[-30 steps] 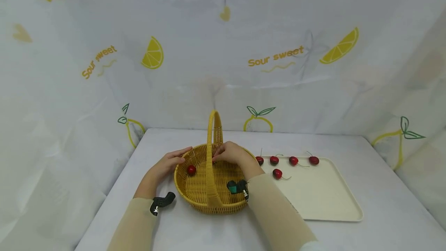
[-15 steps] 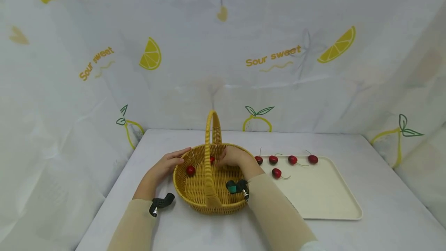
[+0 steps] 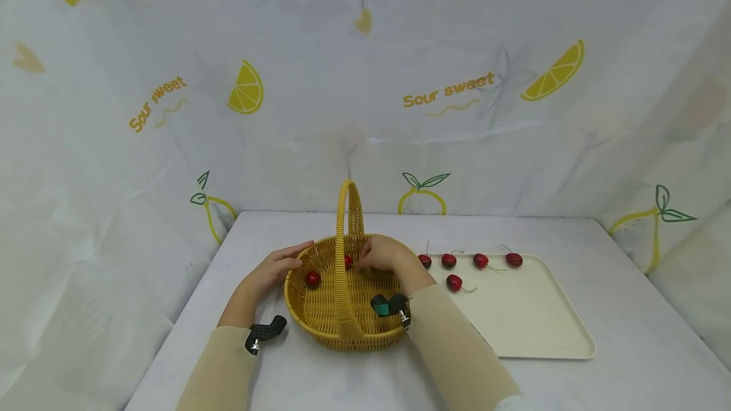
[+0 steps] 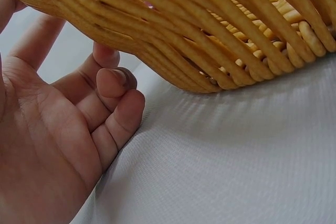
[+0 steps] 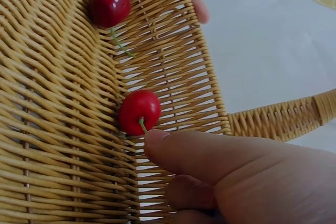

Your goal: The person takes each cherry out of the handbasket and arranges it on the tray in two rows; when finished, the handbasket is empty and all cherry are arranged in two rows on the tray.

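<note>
A yellow wicker basket point(image 3: 325, 328) with a tall arched handle point(image 3: 344, 259) stands on the table. My left hand point(image 3: 273, 269) holds its left rim, the thumb at the edge and a finger along the outside; the other fingers point(image 4: 123, 114) curl loosely below. Inside the basket, my right hand point(image 3: 384, 254) pinches the green stem point(image 5: 143, 125) of a red cherry point(image 5: 139, 111) between thumb and finger. This cherry touches the woven wall at the far side. Another cherry point(image 3: 313, 279) lies at the left, its stem point(image 5: 122, 44) visible in the right wrist view.
A cream tray point(image 3: 531, 328) lies right of the basket. Several cherries sit along its far side, among them a dark one point(image 3: 514, 260) and a nearer one point(image 3: 454, 283). A white cloth with lemon prints point(image 3: 247, 87) hangs behind the white table point(image 3: 639, 347).
My right hand has shifted slightly right from behind the handle, and the cherry at its fingertips has come into view. The left hand stays at the rim.
</note>
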A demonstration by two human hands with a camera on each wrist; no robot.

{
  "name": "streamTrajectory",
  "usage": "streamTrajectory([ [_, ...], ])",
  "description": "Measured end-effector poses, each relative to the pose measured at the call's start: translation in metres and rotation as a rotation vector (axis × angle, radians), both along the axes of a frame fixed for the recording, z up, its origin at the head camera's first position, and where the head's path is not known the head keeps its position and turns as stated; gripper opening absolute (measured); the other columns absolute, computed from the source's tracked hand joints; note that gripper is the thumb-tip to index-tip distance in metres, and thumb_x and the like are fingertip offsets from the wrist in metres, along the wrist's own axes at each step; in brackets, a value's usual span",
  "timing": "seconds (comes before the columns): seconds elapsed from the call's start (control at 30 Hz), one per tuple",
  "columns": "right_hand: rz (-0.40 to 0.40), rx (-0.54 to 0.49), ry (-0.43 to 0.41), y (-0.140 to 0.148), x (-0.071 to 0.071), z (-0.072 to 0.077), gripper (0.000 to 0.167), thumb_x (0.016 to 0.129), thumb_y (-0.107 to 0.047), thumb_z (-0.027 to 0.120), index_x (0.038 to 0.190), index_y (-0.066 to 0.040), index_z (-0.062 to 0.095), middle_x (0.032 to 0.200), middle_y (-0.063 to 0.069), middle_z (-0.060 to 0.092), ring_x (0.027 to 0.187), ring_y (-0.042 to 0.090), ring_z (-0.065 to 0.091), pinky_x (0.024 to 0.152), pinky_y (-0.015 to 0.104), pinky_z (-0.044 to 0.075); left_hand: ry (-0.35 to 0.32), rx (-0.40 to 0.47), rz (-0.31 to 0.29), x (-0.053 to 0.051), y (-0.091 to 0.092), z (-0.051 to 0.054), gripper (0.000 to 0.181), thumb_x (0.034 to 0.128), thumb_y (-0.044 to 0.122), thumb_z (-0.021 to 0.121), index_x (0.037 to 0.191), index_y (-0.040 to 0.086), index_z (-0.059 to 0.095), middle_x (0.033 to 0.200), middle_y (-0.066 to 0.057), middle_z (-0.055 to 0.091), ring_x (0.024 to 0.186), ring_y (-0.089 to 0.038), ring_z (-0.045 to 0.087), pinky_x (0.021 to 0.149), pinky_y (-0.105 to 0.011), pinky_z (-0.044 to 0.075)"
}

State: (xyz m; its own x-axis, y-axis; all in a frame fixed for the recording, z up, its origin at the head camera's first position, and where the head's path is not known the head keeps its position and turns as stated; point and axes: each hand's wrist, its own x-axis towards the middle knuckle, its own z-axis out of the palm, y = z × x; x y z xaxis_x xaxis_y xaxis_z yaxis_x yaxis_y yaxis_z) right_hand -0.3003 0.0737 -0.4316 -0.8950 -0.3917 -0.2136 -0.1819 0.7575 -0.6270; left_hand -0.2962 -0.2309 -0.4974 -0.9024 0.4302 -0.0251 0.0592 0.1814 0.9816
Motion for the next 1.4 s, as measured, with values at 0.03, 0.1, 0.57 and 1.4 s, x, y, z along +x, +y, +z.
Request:
streamTrajectory([
  [0.03,0.006,0.001,0.013,0.001,0.002,0.003,0.018,0.094,-0.022,0.074,0.078,-0.013,0.073,0.069,-0.005,0.054,0.061,0.013,0.042,0.059,0.030,0.038,0.002,0.000,-0.002,0.000,0.000,0.000,0.057,0.0983,0.017,0.057,0.155,0.014,0.048,0.164,-0.007,0.036,0.153,-0.031,0.023,0.121,-0.057,0.018],
  [0.1,0.018,-0.016,0.038,0.003,0.006,0.010,0.014,0.094,-0.018,0.072,0.083,-0.010,0.076,0.074,-0.003,0.060,0.064,0.014,0.045,0.061,0.031,0.040,0.005,-0.003,0.001,0.001,0.000,0.000,0.057,0.0983,0.018,0.057,0.155,0.015,0.048,0.164,-0.007,0.036,0.153,-0.032,0.023,0.121,-0.057,0.017],
  [0.57,-0.042,-0.121,0.189,0.040,0.042,0.042,0.015,0.096,-0.021,0.072,0.091,-0.009,0.079,0.083,-0.003,0.067,0.069,0.017,0.050,0.062,0.033,0.043,-0.006,-0.033,0.029,0.005,-0.001,0.002,0.057,0.0982,0.021,0.057,0.154,0.018,0.050,0.163,-0.005,0.037,0.153,-0.031,0.022,0.121,-0.060,0.014],
  [1.4,-0.273,-0.169,0.273,0.114,0.117,0.066,0.014,0.097,-0.023,0.072,0.101,-0.010,0.077,0.065,-0.001,0.056,0.060,0.017,0.054,0.060,0.033,0.044,-0.026,-0.002,0.030,0.001,0.001,-0.001,0.058,0.0971,0.022,0.059,0.155,0.019,0.050,0.163,-0.004,0.036,0.153,-0.031,0.023,0.121,-0.060,0.014],
])
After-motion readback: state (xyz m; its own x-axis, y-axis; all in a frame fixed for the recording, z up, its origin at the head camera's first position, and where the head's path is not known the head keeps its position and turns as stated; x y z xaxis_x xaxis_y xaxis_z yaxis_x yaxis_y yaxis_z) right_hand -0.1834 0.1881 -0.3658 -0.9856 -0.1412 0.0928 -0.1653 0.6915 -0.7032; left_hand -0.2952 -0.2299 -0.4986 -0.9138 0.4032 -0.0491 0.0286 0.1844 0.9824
